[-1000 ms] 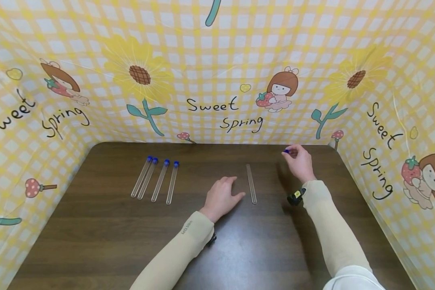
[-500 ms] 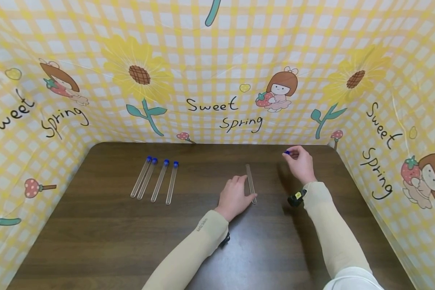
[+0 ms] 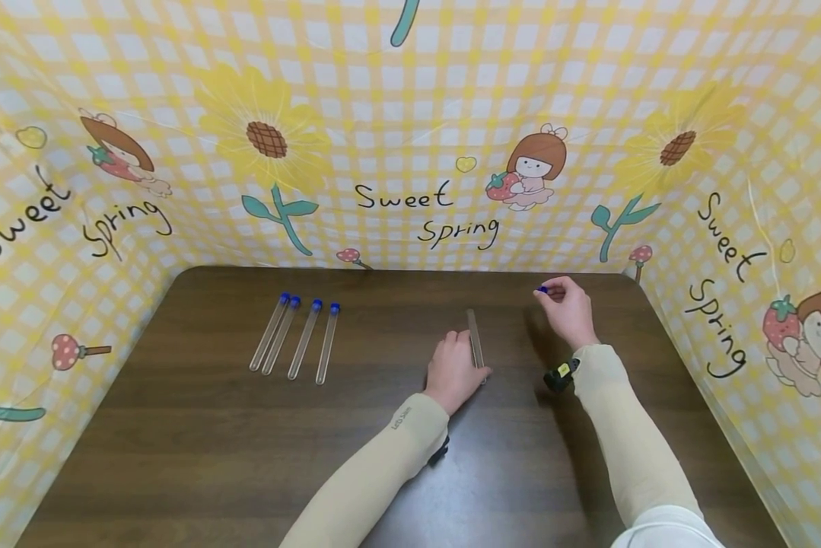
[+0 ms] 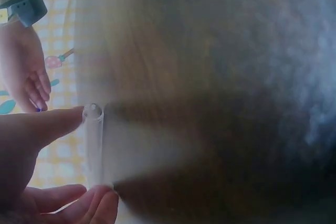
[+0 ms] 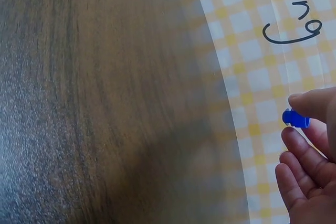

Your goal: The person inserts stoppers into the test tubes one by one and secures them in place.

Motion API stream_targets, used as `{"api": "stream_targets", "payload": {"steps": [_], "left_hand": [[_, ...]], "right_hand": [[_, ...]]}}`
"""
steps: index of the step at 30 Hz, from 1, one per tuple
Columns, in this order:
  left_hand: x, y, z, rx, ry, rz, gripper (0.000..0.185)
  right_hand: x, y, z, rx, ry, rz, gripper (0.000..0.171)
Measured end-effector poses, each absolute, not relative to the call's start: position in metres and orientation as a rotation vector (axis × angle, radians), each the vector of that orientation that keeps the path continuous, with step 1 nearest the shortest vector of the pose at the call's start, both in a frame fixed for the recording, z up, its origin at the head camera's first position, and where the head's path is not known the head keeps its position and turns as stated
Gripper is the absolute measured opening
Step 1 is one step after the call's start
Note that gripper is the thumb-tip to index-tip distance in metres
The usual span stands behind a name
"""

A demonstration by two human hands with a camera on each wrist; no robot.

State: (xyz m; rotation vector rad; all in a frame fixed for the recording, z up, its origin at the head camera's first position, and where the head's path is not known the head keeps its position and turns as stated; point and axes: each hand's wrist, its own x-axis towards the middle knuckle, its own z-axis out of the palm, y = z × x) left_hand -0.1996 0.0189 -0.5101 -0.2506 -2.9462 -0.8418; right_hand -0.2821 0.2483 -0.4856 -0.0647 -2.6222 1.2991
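Observation:
Right of the table's middle lies an uncapped clear test tube, its rounded end toward the near side. My left hand grips it from the left. In the left wrist view the thumb meets the tube close to its rounded end, and bent fingers reach it farther along. Toward the back right, my right hand is raised above the table and pinches a small blue stopper between thumb and forefinger. The other right fingers are loosely bent below it.
On the left of the dark wooden table lie several test tubes with blue stoppers, side by side, stoppers toward the back. A yellow checked cloth stands as a wall behind the table and on both sides.
My left hand has moved right to the uncapped tube, and its thumb and fingers have come onto it. My right hand stays almost still with the blue stopper.

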Motion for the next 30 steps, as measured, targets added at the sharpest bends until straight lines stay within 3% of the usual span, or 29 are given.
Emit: {"api": "stream_targets", "payload": {"steps": [19,30], "left_hand": [[-0.2010,0.0129,-0.5041,-0.241,-2.963,-0.882,0.039],[-0.2038,0.0107,-0.5074,-0.248,-2.950,-0.892,0.037]], "right_hand": [[-0.2799,0.2526,-0.4849,-0.090,-2.629,1.305,0.031],[-0.2795,0.2548,-0.4885,-0.096,-2.629,1.326,0.031]]}}
